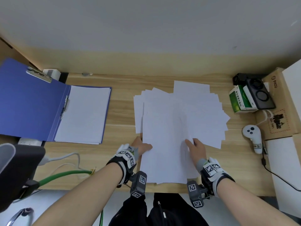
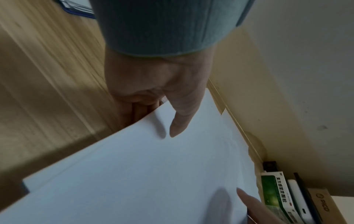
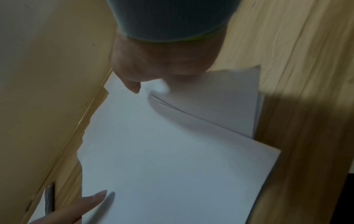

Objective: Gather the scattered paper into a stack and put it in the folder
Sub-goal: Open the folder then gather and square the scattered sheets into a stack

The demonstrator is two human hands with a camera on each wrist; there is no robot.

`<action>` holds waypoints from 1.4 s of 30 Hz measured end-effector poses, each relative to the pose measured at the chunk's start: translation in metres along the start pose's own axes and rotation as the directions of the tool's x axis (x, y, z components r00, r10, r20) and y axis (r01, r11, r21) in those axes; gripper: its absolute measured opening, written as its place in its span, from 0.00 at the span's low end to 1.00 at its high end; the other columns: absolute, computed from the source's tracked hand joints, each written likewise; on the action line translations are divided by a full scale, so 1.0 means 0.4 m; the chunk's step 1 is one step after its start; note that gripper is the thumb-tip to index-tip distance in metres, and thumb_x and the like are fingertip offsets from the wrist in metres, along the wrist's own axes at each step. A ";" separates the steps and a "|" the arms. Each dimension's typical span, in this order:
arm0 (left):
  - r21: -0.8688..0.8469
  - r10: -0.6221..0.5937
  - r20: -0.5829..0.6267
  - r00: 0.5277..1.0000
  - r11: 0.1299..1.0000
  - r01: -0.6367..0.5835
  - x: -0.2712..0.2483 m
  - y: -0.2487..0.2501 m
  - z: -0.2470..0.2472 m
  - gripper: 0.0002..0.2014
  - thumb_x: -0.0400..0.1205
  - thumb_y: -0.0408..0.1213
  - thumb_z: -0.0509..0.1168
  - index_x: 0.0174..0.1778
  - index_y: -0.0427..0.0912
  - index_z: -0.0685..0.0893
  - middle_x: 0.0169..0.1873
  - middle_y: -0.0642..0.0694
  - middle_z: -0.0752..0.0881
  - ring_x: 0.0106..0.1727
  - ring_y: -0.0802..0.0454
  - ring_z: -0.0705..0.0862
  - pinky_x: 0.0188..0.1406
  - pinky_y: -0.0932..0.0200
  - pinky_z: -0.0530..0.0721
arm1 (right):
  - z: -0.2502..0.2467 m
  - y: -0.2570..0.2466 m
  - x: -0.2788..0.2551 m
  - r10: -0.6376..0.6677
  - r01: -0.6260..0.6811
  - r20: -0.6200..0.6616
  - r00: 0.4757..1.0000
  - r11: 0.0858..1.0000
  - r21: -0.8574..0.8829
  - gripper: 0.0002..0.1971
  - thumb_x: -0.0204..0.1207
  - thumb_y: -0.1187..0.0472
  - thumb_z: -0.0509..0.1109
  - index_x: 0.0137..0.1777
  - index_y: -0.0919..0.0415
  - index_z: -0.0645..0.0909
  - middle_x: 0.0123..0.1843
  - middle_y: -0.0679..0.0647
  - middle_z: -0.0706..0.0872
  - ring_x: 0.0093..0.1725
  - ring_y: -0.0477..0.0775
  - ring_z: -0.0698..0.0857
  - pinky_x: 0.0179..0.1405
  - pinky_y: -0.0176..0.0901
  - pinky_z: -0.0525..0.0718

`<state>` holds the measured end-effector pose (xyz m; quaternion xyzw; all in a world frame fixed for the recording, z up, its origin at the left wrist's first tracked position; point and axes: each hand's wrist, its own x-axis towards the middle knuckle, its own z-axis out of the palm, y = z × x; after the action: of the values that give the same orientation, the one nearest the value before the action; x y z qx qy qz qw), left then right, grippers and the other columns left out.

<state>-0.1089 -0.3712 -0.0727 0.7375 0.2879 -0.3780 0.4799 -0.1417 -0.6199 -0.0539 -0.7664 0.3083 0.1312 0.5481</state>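
Observation:
Loose white sheets (image 1: 203,111) lie fanned across the middle of the wooden desk (image 1: 120,111). A partly squared stack of paper (image 1: 164,152) lies on top of them and reaches the desk's front edge. My left hand (image 1: 141,147) pinches the stack's left edge, thumb (image 2: 178,121) on top and fingers underneath. My right hand (image 1: 196,146) pinches a few sheets (image 3: 220,98) at the stack's right side, thumb (image 3: 132,86) on top, and their edge curls up. The blue folder (image 1: 29,101) lies open at the left with paper (image 1: 84,115) in its right half.
At the desk's right side are a green box (image 1: 239,101), a black device (image 1: 259,95), a white controller (image 1: 252,136) and a cardboard box (image 1: 280,101). Cables, one a green cable (image 1: 65,175), and a dark object (image 1: 19,168) sit front left. The wall (image 1: 146,30) is close behind.

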 end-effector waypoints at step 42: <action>-0.340 0.442 -0.258 0.859 0.791 -0.509 -0.229 0.335 -0.269 0.12 0.70 0.27 0.78 0.47 0.39 0.87 0.45 0.44 0.90 0.40 0.53 0.89 0.35 0.64 0.86 | 0.050 -0.494 0.006 -0.271 0.207 0.168 0.948 0.923 0.324 0.11 0.68 0.65 0.83 0.49 0.61 0.89 0.47 0.54 0.94 0.45 0.52 0.93 0.41 0.40 0.87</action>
<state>-0.0233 -0.3273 0.0964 0.7020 0.2016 -0.1160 0.6731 -0.0154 -0.5607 0.0875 -0.6872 0.1690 0.0943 0.7002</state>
